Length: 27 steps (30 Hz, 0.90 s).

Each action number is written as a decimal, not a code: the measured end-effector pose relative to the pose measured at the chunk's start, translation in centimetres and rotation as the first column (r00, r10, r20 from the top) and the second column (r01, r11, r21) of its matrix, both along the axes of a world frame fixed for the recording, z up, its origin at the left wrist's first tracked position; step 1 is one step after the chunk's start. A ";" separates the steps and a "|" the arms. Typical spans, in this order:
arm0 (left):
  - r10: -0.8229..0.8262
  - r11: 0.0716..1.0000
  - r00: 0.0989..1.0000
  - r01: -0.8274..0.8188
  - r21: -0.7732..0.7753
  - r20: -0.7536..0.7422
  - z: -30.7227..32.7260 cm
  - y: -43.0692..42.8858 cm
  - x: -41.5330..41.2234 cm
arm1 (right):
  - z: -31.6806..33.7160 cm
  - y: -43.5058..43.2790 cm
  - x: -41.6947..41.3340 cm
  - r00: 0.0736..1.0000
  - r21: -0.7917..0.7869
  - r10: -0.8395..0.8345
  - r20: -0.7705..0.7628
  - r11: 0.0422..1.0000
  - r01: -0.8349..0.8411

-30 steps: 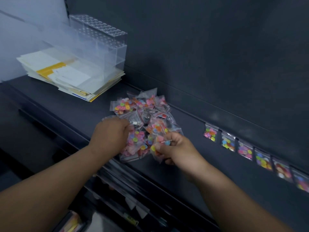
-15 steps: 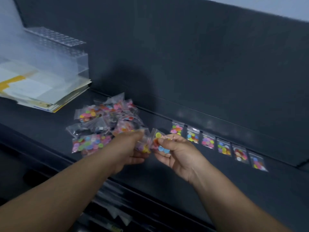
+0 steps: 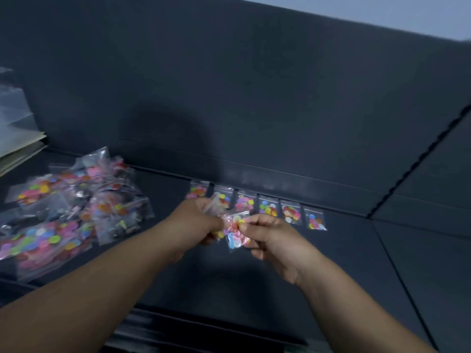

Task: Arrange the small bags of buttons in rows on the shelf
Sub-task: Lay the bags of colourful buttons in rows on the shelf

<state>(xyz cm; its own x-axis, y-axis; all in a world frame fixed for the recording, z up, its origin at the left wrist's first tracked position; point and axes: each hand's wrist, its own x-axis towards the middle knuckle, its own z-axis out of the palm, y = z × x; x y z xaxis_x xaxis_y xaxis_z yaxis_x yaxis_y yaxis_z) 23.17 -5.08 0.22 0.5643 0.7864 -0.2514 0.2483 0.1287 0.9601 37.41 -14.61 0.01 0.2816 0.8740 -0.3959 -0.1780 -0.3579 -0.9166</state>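
A loose pile of small clear bags of coloured buttons (image 3: 71, 207) lies on the dark shelf (image 3: 356, 263) at the left. Along the shelf's back edge stands a row of several button bags (image 3: 267, 207), side by side. Above the shelf in the middle, my right hand (image 3: 270, 240) pinches one small bag (image 3: 237, 236) with blue, pink and white buttons. My left hand (image 3: 196, 222) grips several more bags (image 3: 216, 207), right beside that bag and just in front of the row's left end.
A stack of papers (image 3: 17, 149) under a clear plastic box sits at the far left. The dark back panel (image 3: 229, 98) rises behind the row. The shelf's front lip (image 3: 204, 324) runs below my arms.
Both hands have left the pile and moved right, carrying bags to the row's left end. The view has swung right, so the pile and papers now sit further left.
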 end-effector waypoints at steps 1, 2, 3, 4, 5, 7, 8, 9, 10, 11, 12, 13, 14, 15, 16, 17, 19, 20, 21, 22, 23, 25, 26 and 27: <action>-0.018 1.000 1.000 0.018 0.000 -0.012 0.0 -0.4 0.9 | 0.0 -0.5 0.8 1.000 -0.001 0.000 0.018 1.000 0.000; -0.035 0.999 0.999 0.034 -0.007 -0.018 -0.1 -0.7 1.8 | 0.0 -1.0 1.7 0.999 -0.005 0.001 0.041 1.000 -0.001; -0.055 0.998 0.998 0.055 -0.015 -0.022 -0.1 -1.1 2.8 | 0.0 -1.6 2.5 0.998 -0.012 0.002 0.060 1.000 -0.001; -0.077 0.997 0.997 0.077 -0.022 -0.027 -0.2 -1.5 3.7 | -0.1 -2.1 3.3 0.997 -0.018 0.000 0.073 1.000 0.001; -0.097 0.995 0.995 0.096 -0.026 -0.031 -0.2 -1.8 4.6 | -0.2 -2.6 4.2 0.997 -0.025 -0.002 0.081 1.000 0.004; -0.123 0.992 0.992 0.122 -0.026 -0.040 -0.4 -2.6 6.3 | -0.3 -3.6 5.9 0.995 -0.045 0.002 0.101 0.999 0.002; -0.136 0.991 0.990 0.136 -0.021 -0.047 -0.4 -3.0 7.1 | -0.4 -4.1 6.8 0.994 -0.056 0.007 0.105 0.998 -0.001; -0.151 0.988 0.987 0.151 -0.015 -0.055 -0.5 -3.3 8.0 | -0.5 -4.6 7.7 0.995 -0.067 0.009 0.096 0.998 -0.003; -0.160 0.987 0.985 0.160 -0.014 -0.059 -0.5 -3.6 8.8 | -0.5 -5.1 8.5 0.997 -0.077 0.013 0.077 0.997 -0.007; -0.162 0.987 0.985 0.162 -0.016 -0.058 -0.6 -3.9 9.5 | -0.5 -5.5 9.3 0.998 -0.087 0.018 0.054 0.996 -0.013; -0.158 0.987 0.986 0.157 -0.024 -0.054 -0.8 -4.2 10.2 | -0.7 -5.9 10.1 0.999 -0.094 0.020 0.034 0.995 -0.017; -0.151 0.988 0.988 0.149 -0.038 -0.044 -0.9 -4.4 10.9 | -0.7 -6.2 10.8 1.000 -0.095 0.013 0.019 0.995 -0.011; -0.140 0.989 0.990 0.138 -0.060 -0.032 -1.1 -4.5 11.5 | -1.0 -6.5 11.6 1.000 -0.094 -0.008 0.016 0.996 0.010; -0.125 0.989 0.992 0.123 -0.084 -0.018 -1.2 -4.7 12.1 | -1.1 -6.6 12.4 0.998 -0.093 -0.051 0.023 0.994 0.053; -0.106 0.989 0.994 0.104 -0.108 -0.007 -1.2 -4.9 12.8 | -1.5 -6.7 13.3 0.993 -0.095 -0.108 0.046 0.989 0.112; -0.085 0.988 0.996 0.084 -0.133 -0.002 -1.2 -5.0 13.3 | -1.8 -6.8 14.3 0.982 -0.101 -0.172 0.079 0.979 0.179; -0.052 0.982 0.999 0.050 -0.180 -0.007 -1.2 -5.2 14.4 | -2.3 -7.0 16.3 0.945 -0.096 -0.269 0.188 0.952 0.290; -0.041 0.981 0.999 0.038 -0.191 -0.013 -1.2 -5.2 14.9 | -2.5 -7.0 17.3 0.921 -0.084 -0.301 0.247 0.940 0.329; -0.031 0.981 0.999 0.027 -0.194 -0.017 -1.3 -5.3 15.2 | -2.7 -7.0 18.2 0.895 -0.066 -0.331 0.299 0.928 0.365; -0.019 0.982 1.000 0.015 -0.191 -0.021 -1.4 -5.3 15.5 | -2.9 -6.9 19.1 0.869 -0.046 -0.356 0.343 0.918 0.394; -0.009 0.983 1.000 0.004 -0.182 -0.023 -1.6 -5.3 15.8 | -3.3 -6.8 20.0 0.841 -0.026 -0.389 0.377 0.903 0.430; 0.003 0.987 1.000 -0.007 -0.160 -0.028 -1.9 -5.4 16.1 | -4.1 -6.3 21.6 0.791 0.007 -0.433 0.433 0.879 0.478; 0.004 0.988 1.000 -0.008 -0.153 -0.031 -2.0 -5.4 16.3 | -4.5 -6.1 22.1 0.777 0.005 -0.427 0.462 0.878 0.479; 0.005 0.989 0.999 -0.010 -0.148 -0.034 -2.1 -5.5 16.4 | -4.8 -5.8 22.6 0.760 0.000 -0.417 0.499 0.877 0.481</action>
